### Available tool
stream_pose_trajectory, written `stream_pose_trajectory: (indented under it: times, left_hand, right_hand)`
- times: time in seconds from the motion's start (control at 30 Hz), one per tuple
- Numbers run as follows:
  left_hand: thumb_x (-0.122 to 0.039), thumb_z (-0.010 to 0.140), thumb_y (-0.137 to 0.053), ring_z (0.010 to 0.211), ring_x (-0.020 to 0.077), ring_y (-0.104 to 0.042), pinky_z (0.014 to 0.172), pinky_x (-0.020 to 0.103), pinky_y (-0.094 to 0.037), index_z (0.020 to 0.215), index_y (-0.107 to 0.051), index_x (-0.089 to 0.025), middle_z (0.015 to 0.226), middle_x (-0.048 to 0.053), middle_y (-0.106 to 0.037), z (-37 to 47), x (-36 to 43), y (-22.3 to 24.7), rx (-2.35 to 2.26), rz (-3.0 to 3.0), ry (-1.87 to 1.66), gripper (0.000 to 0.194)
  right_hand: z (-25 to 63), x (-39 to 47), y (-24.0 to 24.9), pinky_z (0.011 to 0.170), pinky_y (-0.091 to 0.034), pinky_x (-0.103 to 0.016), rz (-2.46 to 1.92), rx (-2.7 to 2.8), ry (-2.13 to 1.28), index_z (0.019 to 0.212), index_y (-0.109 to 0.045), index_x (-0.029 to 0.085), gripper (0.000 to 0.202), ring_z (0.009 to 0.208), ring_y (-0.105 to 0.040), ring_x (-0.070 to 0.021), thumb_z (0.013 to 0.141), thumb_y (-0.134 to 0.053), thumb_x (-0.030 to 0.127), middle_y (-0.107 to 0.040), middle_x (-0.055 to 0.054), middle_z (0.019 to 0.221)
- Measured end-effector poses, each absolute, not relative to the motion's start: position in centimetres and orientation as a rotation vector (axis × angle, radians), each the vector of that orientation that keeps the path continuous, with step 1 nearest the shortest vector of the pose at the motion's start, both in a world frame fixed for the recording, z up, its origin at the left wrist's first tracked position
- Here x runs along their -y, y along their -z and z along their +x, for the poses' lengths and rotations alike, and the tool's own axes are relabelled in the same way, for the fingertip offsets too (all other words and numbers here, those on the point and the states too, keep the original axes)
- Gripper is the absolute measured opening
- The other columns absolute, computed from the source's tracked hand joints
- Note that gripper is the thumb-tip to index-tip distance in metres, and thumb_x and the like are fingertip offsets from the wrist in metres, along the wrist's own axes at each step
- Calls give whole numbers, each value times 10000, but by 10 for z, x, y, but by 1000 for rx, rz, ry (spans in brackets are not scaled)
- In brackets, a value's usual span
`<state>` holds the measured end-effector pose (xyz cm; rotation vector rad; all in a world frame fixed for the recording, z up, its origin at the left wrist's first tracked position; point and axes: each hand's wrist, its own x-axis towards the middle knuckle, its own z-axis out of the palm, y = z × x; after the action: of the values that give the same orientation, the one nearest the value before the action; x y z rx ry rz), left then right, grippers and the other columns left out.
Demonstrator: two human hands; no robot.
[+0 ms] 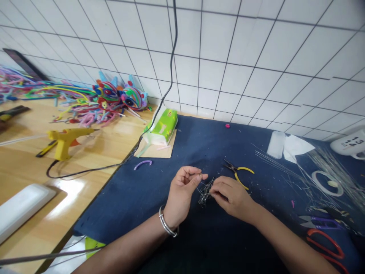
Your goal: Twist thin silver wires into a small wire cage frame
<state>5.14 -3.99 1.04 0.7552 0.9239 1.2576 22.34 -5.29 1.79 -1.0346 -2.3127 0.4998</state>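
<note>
A small tangle of thin dark and silvery wire pieces lies on the dark blue cloth between my hands. My left hand, with a silver bangle at the wrist, has thumb and index finger pinched together just left of the tangle; what sits between the fingertips is too small to name. My right hand touches the right side of the tangle, its fingers closed on the wire pieces. Just beyond that hand lie pliers with yellow handles, their jaws pointing up and left.
Left on the wood are a yellow glue gun, a white box and colourful fuzzy stems. A green tissue pack stands behind. Right are loose wires, a tape roll, red-handled scissors and a mug.
</note>
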Motion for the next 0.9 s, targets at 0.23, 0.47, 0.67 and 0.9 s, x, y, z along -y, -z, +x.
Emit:
stream_pose_trajectory:
  times: [0.23,0.47,0.67,0.9]
  left_hand:
    - [-128,731,-655,776,148,-681,753,260,-530,857,-546,-153,933,24,-609,46,48,-18,-876,965,-1349,169]
    - [-133,750,-647,821,133,-669,797,245,-514,892,-536,-155,856,17,-650,48,46,-18,-842,807,-1251,182]
    - [-149,749,-650,847,148,-665,790,251,-509,903,-523,-157,859,28,-674,48,46,-16,-879,866,-1214,199]
    - [-161,769,-632,847,132,-647,786,237,-482,899,-527,-153,838,27,-662,58,50,-16,-883,757,-1194,167]
  right_hand:
    - [228,48,-38,701,-447,-290,-1102,2339,-433,796,-557,160,86,778,-528,-150,797,-497,99,-561,-57,851]
    - [223,51,-30,752,-467,-291,-971,2265,-351,892,-561,160,150,830,-544,-148,802,-500,58,-590,-65,892]
    - [220,56,-20,704,-466,-308,-938,2275,-159,934,-577,161,227,776,-543,-152,763,-547,14,-604,-62,862]
    - [212,59,-17,670,-467,-291,-1008,2145,-120,907,-593,175,219,758,-540,-143,750,-581,22,-591,-65,887]
